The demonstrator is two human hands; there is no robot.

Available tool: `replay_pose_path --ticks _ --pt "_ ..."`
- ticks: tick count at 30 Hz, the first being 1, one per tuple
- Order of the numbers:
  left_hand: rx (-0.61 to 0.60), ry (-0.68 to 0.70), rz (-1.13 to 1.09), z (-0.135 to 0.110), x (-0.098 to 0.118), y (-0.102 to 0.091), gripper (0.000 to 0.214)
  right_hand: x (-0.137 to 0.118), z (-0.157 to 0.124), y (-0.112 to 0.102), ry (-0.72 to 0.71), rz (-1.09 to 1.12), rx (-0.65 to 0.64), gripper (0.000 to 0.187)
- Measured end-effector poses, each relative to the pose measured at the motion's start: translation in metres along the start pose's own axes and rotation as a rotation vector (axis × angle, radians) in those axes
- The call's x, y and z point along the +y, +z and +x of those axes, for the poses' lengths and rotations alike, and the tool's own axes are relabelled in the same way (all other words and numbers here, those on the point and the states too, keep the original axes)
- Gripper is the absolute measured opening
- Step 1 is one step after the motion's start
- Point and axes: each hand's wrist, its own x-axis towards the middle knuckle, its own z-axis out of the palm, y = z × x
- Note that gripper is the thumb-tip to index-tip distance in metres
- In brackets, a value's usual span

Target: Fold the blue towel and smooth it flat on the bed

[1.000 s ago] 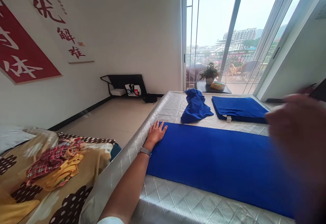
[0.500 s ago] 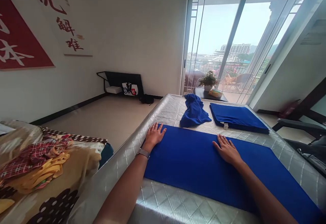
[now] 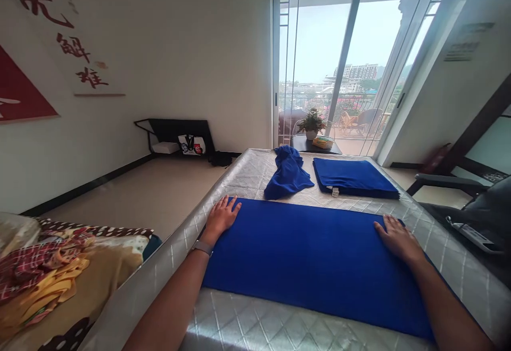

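A blue towel (image 3: pixel 307 258) lies flat and smooth across the quilted, silvery mattress (image 3: pixel 247 313). On its far left corner rests my left hand (image 3: pixel 222 217), fingers stretched out and holding nothing. My right hand (image 3: pixel 399 238) lies flat near the far right corner, its fingers also extended. Beyond the towel are a crumpled blue cloth (image 3: pixel 288 175) and, to its right, a neat stack of folded blue towels (image 3: pixel 355 176) with a white tag at the near edge. My right forearm covers part of the towel's right side.
At the left, heaped clothes (image 3: pixel 48 266) lie on a patterned cover. A potted plant (image 3: pixel 312 123) stands on a dark table (image 3: pixel 297 143) by the sliding glass door. A black armchair (image 3: pixel 451 183) is at the right, and a black rack (image 3: pixel 181 132) stands by the wall.
My right hand has slid right over the towel, from its middle to near the far right corner. My left hand stays at the left corner. The view has turned slightly right.
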Motion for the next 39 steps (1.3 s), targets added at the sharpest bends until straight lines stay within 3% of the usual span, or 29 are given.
replay_pose_path --ticks 3,8,11,14,17,20,22,24,27,30,39 --pt "-0.009 0.001 0.021 0.002 -0.001 0.001 0.065 -0.001 -0.003 -0.006 0.015 0.006 -0.008 0.082" --pt "-0.132 -0.013 0.083 0.004 0.0 -0.009 0.074 0.001 -0.006 -0.007 0.034 0.028 0.005 0.079" --pt "-0.118 -0.083 0.138 0.002 0.018 -0.019 0.079 -0.001 -0.006 -0.006 0.036 0.029 0.009 0.078" --pt "0.018 -0.052 0.123 -0.005 0.066 -0.024 0.08 -0.002 -0.005 -0.005 0.029 0.041 0.018 0.077" --pt "0.053 0.26 -0.004 -0.016 0.138 -0.021 0.073 0.0 -0.003 -0.002 0.025 0.055 0.036 0.079" --pt "-0.024 0.507 -0.11 -0.026 0.203 -0.009 0.073 0.002 -0.001 0.001 0.01 0.06 0.055 0.08" --pt "-0.079 0.537 -0.148 -0.032 0.228 -0.001 0.076 0.004 0.0 0.002 0.0 0.063 0.063 0.08" --pt "-0.104 0.532 -0.168 -0.036 0.236 0.004 0.078 0.005 0.0 0.002 -0.005 0.07 0.064 0.081" --pt "-0.121 0.537 -0.175 -0.038 0.223 0.005 0.08 0.007 0.002 0.006 -0.009 0.088 0.076 0.083" --pt "-0.144 0.512 -0.162 -0.033 0.191 0.0 0.078 0.01 0.005 0.01 -0.014 0.112 0.097 0.084" --pt "-0.128 0.205 -0.073 0.001 0.039 -0.006 0.073 0.014 0.006 0.012 -0.024 0.122 0.094 0.088"
